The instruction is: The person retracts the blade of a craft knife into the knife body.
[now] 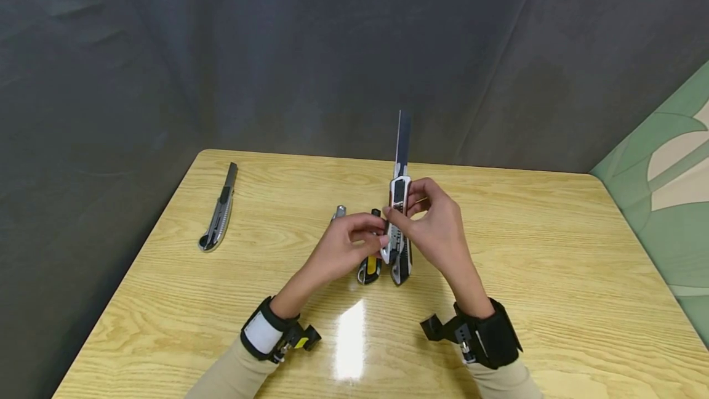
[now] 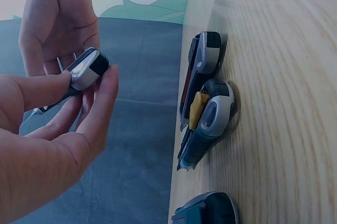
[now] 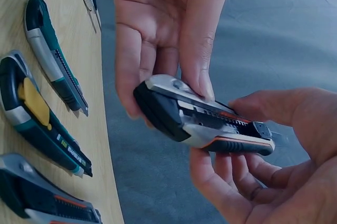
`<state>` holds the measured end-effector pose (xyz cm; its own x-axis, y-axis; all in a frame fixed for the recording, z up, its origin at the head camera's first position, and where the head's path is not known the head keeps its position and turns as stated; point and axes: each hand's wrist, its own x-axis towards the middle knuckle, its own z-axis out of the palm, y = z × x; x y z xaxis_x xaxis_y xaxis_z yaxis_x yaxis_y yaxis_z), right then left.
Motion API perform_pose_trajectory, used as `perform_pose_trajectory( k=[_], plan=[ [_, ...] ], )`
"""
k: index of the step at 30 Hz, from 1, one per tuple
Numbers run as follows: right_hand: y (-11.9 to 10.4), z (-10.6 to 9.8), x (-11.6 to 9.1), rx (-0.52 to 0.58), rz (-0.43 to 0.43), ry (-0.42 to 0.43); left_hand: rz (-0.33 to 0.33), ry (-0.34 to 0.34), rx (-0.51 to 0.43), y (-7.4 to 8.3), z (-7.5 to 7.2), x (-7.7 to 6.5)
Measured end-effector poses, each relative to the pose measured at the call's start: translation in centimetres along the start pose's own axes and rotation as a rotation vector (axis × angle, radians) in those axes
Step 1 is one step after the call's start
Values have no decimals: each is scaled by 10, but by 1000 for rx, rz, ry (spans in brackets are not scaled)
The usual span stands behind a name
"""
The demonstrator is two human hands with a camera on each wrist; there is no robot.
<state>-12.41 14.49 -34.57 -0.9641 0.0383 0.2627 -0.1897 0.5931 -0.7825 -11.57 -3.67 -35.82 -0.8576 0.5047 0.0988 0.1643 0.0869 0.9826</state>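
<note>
A silver-and-black utility knife (image 1: 399, 202) with orange trim is held up between both hands over the table. Its long blade (image 1: 403, 137) is slid out and points away from the person. My left hand (image 1: 346, 245) pinches the butt end of the handle (image 2: 87, 71) between thumb and fingers. Nearer the blade, my right hand (image 1: 440, 220) grips the handle (image 3: 210, 121), thumb on one side and fingers on the other. Below lie a black-and-silver knife (image 1: 402, 268), a knife with a yellow part (image 1: 371, 266) and a green-and-silver knife (image 3: 45, 45) partly hidden by the left hand in the head view.
A slim silver utility knife (image 1: 220, 214) with its blade out lies far left on the wooden table (image 1: 554, 251). Dark cloth (image 1: 332, 54) hangs behind the table's back edge. A green leaf-patterned surface (image 1: 659, 183) stands along the right side.
</note>
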Motion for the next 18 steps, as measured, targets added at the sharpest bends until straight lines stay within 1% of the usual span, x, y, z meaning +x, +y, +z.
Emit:
perform_pose_trajectory(
  k=[6,8,13,15,18],
  plan=[
    [0,-1,0,64,59,-44,-19,2,-23,1,-2,-1],
    [1,-1,1,122,75,-69,-21,3,-21,1,-2,-1],
    [3,-1,3,304,110,-115,-14,-1,-8,1,-2,0],
    [3,-1,4,350,123,-122,-9,5,3,1,-2,0],
    [4,0,5,380,132,-123,0,15,21,1,-2,-1]
  ],
)
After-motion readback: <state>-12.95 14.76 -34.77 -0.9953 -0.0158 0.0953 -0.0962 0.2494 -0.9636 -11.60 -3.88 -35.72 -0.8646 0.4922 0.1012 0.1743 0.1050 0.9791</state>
